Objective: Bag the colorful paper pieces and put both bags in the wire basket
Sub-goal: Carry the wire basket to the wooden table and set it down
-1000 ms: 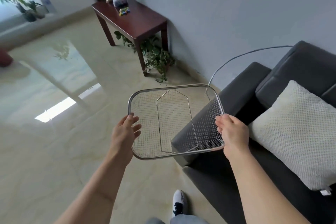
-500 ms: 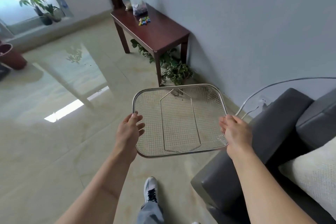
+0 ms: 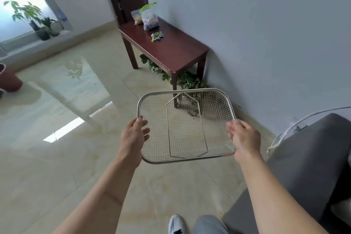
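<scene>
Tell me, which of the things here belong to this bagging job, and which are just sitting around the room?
Part of the job:
wire basket, held by the left hand and right hand
loose colorful paper pieces on the wooden table
clear bag of colorful pieces
second bag behind it

Just lying about:
grey sofa
leafy plant under the table
window plants
white cable
</scene>
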